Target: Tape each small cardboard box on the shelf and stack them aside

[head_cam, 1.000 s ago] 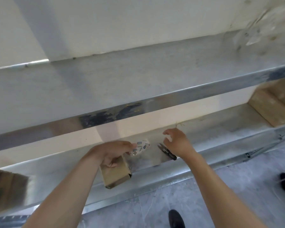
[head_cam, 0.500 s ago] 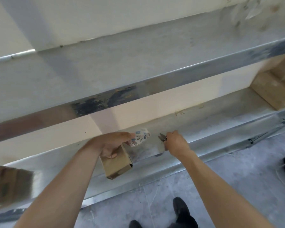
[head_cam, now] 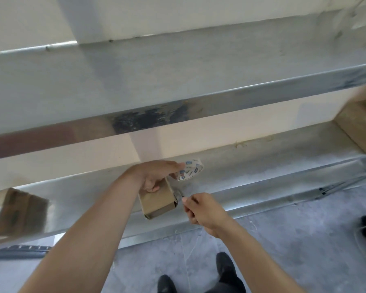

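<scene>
Left hand [head_cam: 156, 176] grips small cardboard box [head_cam: 157, 199] and pinches tape roll [head_cam: 189, 170] over lower shelf [head_cam: 262, 166]. Right hand [head_cam: 203, 210] curled round a small tool [head_cam: 180, 193], prob. snips, tip just beside box's right edge. Other boxes [head_cam: 19, 212] at left, blurred.

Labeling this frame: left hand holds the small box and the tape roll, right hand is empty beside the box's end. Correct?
Not quite. The head view shows the right hand is not empty: it grips small snips, tips at the end of the small box. The rest stands: the left hand holds the box and the tape roll.
</scene>
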`<state>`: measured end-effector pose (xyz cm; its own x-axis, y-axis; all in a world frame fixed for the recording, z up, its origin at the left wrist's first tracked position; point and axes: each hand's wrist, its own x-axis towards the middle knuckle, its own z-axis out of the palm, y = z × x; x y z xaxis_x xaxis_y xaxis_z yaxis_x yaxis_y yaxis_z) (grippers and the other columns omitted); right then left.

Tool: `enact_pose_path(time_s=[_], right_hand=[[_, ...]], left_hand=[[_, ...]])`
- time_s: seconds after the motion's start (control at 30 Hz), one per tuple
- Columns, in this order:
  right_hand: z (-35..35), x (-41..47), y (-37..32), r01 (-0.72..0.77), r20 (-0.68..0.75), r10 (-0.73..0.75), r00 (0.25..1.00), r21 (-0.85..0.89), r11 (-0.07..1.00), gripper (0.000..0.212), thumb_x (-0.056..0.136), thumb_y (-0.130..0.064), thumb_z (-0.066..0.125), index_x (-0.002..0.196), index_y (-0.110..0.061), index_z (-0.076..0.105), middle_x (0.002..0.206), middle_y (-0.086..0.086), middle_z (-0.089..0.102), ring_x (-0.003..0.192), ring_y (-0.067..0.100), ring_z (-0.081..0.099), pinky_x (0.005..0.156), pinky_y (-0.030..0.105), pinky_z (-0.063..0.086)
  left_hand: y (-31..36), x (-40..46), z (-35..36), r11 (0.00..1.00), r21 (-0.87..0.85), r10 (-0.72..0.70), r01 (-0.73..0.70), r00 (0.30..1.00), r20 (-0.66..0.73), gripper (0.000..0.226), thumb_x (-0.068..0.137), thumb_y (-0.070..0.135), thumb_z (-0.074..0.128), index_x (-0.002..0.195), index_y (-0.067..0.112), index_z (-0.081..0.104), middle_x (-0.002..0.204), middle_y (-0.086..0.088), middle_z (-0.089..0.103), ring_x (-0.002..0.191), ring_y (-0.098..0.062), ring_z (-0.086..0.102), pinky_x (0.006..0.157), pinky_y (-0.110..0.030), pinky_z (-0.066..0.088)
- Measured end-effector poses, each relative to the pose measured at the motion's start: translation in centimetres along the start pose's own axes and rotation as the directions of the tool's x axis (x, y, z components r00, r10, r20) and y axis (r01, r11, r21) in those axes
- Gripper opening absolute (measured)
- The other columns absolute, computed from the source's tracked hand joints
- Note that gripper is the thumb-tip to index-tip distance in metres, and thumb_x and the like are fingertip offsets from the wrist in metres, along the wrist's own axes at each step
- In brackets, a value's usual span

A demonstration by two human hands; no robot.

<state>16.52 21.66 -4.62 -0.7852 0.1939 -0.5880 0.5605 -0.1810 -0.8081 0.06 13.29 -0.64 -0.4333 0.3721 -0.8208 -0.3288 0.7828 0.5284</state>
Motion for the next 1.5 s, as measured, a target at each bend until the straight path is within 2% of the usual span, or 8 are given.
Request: enact_pose_path(time_s=[0.23,0.43,1.07,1.17,1.23,1.37,1.43,1.5], right_hand=[[1.7,1.6,-0.6,-0.023,-0.094,0.026,0.995,0.037,0.999,0.038,0.105,-0.019,0.049,0.068,-0.009,0.048,0.068,0.01,0.039,0.052,0.015,0.028,0.048,0.027,0.022],[2.3,1.8,-1.4,-0.052,-0.072,0.06,0.996,0.109,0.993,0.036,0.106,-0.016,0.046,0.073,-0.005,0.051,0.064,0.004,0.045,0.049,0.011,0.031,0.046,0.024,0.024],[3.1,2.9,-1.6,-0.088,-0.121,0.112,0.986,0.192,0.977,0.032,0.105,-0.011,0.047,0.074,-0.005,0.055,0.062,0.002,0.048,0.044,0.009,0.031,0.041,0.02,0.025],[2.9,3.0,-1.8,-0.086,-0.144,0.1,0.984,0.099,0.991,0.037,0.104,-0.01,0.048,0.068,-0.009,0.053,0.064,0.004,0.048,0.047,0.011,0.034,0.043,0.021,0.029],[2.2,2.9,-2.0,-0.08,-0.185,0.052,0.981,-0.144,0.986,0.037,0.103,-0.012,0.047,0.067,-0.009,0.052,0.069,0.008,0.05,0.056,0.017,0.041,0.052,0.026,0.035],[-0.7,3.1,-2.3,-0.114,-0.183,-0.08,0.98,-0.842,0.526,0.021,0.1,-0.003,0.044,0.099,-0.003,0.065,0.075,0.009,0.048,0.095,0.029,0.063,0.081,0.032,0.047],[-2.7,3.4,-2.7,-0.187,-0.249,-0.089,0.964,-0.879,0.439,0.026,0.102,-0.001,0.042,0.119,0.0,0.061,0.098,0.012,0.063,0.112,0.029,0.063,0.088,0.031,0.048],[-4.9,4.3,-2.6,-0.22,-0.273,-0.084,0.958,-0.893,0.393,0.028,0.106,-0.007,0.039,0.127,0.0,0.057,0.127,0.015,0.063,0.119,0.031,0.06,0.091,0.032,0.046]], left_hand=[[-0.3,0.3,-0.4,0.999,-0.027,0.022,-0.021,0.999,0.031,0.034,0.097,0.057,0.054,0.115,0.03,0.065,0.103,0.005,0.063,0.083,-0.012,0.056,0.06,-0.023,0.033],[-0.2,-0.1,-0.3,0.993,-0.107,0.061,-0.054,0.997,0.054,0.029,0.101,0.047,0.053,0.114,0.023,0.063,0.083,0.002,0.063,0.043,-0.004,0.059,0.037,-0.012,0.039],[-1.2,0.9,-0.9,0.966,-0.256,0.091,-0.049,0.983,0.158,0.045,0.098,0.043,0.06,0.13,0.009,0.062,0.101,-0.015,0.07,0.075,-0.024,0.067,0.077,-0.038,0.057],[-1.1,0.8,-0.9,0.965,-0.258,0.08,-0.041,0.986,0.144,0.045,0.098,0.044,0.06,0.129,0.012,0.062,0.112,-0.015,0.067,0.081,-0.023,0.066,0.068,-0.034,0.058],[-1.1,0.7,-0.8,0.961,-0.274,0.086,-0.045,0.987,0.138,0.042,0.099,0.044,0.059,0.127,0.013,0.063,0.113,-0.014,0.068,0.081,-0.023,0.067,0.062,-0.032,0.058],[-1.6,1.5,-0.7,0.946,-0.317,0.115,-0.075,0.987,0.111,0.043,0.096,0.046,0.062,0.125,0.015,0.067,0.126,-0.015,0.068,0.111,-0.033,0.068,0.095,-0.047,0.057],[-1.7,1.6,-0.7,0.956,-0.277,0.125,-0.094,0.988,0.095,0.046,0.095,0.051,0.061,0.125,0.016,0.067,0.133,-0.015,0.064,0.124,-0.032,0.06,0.104,-0.046,0.051],[-1.5,1.3,-0.5,0.972,-0.208,0.128,-0.11,0.989,0.076,0.047,0.098,0.052,0.055,0.129,0.018,0.064,0.136,-0.01,0.06,0.115,-0.019,0.057,0.093,-0.03,0.052]])
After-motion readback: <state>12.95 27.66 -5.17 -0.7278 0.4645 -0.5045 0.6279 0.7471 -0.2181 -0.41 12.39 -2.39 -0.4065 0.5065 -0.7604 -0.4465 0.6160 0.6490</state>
